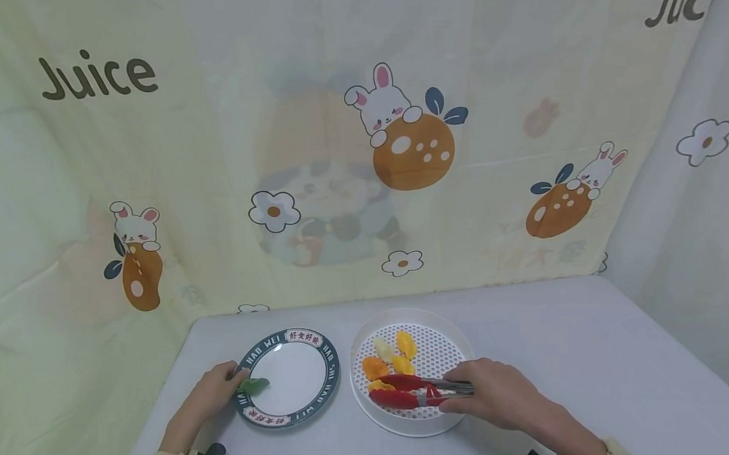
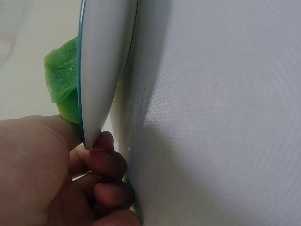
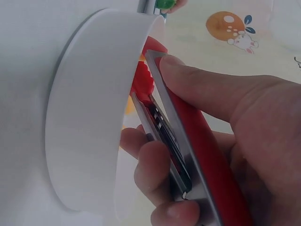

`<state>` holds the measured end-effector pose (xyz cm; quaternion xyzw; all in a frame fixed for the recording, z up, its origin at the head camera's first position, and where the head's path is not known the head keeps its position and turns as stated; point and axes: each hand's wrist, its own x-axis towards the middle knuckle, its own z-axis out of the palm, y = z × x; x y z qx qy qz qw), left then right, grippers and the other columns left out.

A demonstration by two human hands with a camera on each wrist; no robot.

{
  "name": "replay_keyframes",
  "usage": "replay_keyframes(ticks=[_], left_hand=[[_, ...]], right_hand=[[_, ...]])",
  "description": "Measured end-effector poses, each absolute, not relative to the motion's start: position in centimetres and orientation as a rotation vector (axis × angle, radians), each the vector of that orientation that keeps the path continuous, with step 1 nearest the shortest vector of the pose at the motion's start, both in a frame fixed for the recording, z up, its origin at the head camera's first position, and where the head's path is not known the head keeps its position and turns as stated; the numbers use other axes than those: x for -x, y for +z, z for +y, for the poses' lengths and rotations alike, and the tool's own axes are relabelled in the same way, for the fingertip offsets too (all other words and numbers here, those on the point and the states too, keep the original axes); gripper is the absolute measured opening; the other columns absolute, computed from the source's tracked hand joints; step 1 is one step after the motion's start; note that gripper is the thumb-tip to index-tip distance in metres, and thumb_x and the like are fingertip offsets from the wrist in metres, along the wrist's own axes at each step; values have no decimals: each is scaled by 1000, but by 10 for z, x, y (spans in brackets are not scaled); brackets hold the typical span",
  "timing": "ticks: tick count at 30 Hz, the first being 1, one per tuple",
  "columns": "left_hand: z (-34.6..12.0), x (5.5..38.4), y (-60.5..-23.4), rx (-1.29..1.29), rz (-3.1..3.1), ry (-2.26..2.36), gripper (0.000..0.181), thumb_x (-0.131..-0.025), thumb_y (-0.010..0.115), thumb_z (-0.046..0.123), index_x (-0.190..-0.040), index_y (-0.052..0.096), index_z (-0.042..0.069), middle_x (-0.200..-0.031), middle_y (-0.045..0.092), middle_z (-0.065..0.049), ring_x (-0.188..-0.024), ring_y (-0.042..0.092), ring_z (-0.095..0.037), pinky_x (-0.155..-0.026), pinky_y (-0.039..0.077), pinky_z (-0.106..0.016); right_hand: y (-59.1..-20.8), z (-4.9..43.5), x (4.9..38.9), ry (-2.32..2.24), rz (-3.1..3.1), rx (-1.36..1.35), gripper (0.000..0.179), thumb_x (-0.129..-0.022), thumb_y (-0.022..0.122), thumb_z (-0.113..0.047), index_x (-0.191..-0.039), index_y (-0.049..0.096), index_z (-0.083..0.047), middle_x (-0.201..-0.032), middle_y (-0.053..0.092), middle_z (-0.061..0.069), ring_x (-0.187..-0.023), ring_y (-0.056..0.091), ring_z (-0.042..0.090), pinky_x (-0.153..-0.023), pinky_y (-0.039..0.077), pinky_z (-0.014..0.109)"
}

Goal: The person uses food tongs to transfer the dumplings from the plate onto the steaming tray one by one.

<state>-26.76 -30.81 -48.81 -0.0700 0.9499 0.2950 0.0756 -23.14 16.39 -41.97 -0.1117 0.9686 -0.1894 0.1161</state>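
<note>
My left hand (image 1: 211, 392) grips the near left rim of a white plate (image 1: 330, 367) with a dark green lettered border. The thumb is on top and the curled fingers are beneath, as the left wrist view shows. Just by that thumb, a crinkled green dumpling-like piece (image 2: 63, 77) lies on the plate. In my right hand (image 1: 493, 389) are red-tipped metal tongs (image 1: 398, 398), their tips apart over a round white steamer tray (image 1: 409, 428) with holes. Several yellow and orange dumpling-like pieces (image 1: 406, 345) and a pale one (image 1: 383, 350) lie in the tray. The tongs partly cover the nearest piece.
Plate and tray stand side by side on a table with a white cloth (image 1: 549, 334). Behind them hangs a pale curtain (image 1: 329, 270) printed with rabbits, fruit and flowers. Another curtain (image 1: 668, 239) closes off the right side.
</note>
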Motion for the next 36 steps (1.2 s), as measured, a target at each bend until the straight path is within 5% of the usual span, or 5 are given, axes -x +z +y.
replay_keyframes(ticks=[9,19,36], left_hand=[[-309,270,-490,211,2851,886,30,-105,52,31,-85,52,8,-76,49,-5,-74,47,-18,-64,41,-32],[-309,269,-489,200,2858,887,30,-105,52,31,-85,52,8,-76,49,-5,-74,47,-18,-64,41,-32],[-310,272,-493,210,2857,893,29,-104,52,30,-85,52,8,-76,49,-5,-73,47,-18,-64,40,-32]], right_hand=[[-407,173,230,-624,2887,373,61,-72,83,-57,-116,74,-17,-106,73,-3,-88,58,15,-76,53,39],[-398,158,228,-642,2910,317,97,-63,81,-72,-137,60,-14,-131,63,9,-106,60,23,-84,57,48],[-400,116,233,-647,2893,402,91,-64,84,-66,-137,60,-16,-139,60,11,-120,59,28,-89,57,50]])
